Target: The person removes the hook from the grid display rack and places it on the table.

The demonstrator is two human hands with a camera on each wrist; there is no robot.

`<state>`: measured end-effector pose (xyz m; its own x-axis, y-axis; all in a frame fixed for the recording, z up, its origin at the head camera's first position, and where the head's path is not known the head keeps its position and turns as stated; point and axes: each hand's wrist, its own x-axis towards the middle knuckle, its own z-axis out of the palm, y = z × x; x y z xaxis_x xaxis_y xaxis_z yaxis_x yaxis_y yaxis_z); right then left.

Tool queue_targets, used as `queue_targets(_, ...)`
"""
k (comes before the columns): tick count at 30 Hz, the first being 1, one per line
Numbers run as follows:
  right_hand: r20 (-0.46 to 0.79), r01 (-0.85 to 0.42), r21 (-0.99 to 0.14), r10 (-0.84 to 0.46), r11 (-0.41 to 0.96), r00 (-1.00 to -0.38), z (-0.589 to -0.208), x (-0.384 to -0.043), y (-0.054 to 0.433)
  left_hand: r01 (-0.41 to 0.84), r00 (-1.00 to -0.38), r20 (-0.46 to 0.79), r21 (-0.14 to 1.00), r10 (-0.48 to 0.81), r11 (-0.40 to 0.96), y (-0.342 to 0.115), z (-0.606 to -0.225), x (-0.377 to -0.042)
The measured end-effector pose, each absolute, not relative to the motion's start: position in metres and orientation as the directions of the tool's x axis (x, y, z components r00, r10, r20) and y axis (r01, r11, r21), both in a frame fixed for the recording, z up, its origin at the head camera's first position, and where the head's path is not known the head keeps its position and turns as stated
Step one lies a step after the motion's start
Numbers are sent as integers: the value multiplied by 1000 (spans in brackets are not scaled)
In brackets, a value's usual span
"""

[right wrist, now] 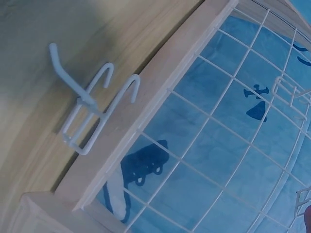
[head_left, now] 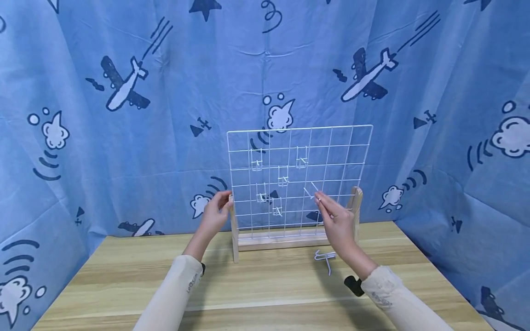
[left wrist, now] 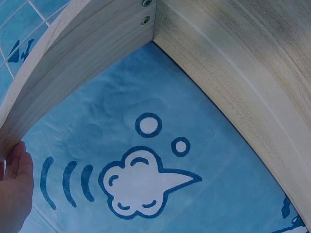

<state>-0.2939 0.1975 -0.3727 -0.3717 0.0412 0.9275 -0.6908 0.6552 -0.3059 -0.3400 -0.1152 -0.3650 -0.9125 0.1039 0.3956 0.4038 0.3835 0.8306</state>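
Note:
A white wire grid panel [head_left: 296, 183] stands upright in a wooden stand [head_left: 285, 242]. My left hand [head_left: 216, 210] grips the top of the stand's left post [head_left: 233, 230]; the left wrist view has its fingers [left wrist: 20, 167] at the post's edge. Between thumb and fingertips, my right hand [head_left: 339, 225] pinches a white wire hook [head_left: 308, 192] in front of the grid's lower right part. In the right wrist view only a bit of this held hook [right wrist: 302, 201] shows, at the right edge. Several like hooks [head_left: 283, 180] hang on the grid's left and middle.
One more white hook [head_left: 327, 257] lies on the wooden table [head_left: 256, 285] before the stand's base, below my right hand. The stand's right post [head_left: 357, 209] is partly behind that hand. A blue patterned curtain [head_left: 174, 138] surrounds the table's back and sides.

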Motion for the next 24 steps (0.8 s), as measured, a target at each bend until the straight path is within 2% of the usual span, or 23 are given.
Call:
queue_targets(12,945,-710,-209,-48,673,-324,-377,-290,198,414,-907,409,828,98,380,-114,-366,-341)
queue_targets(24,931,-719,-167,-133,674,-340,-389,-287,198,420,-904,415,827,99,374,-114,-366,-340)
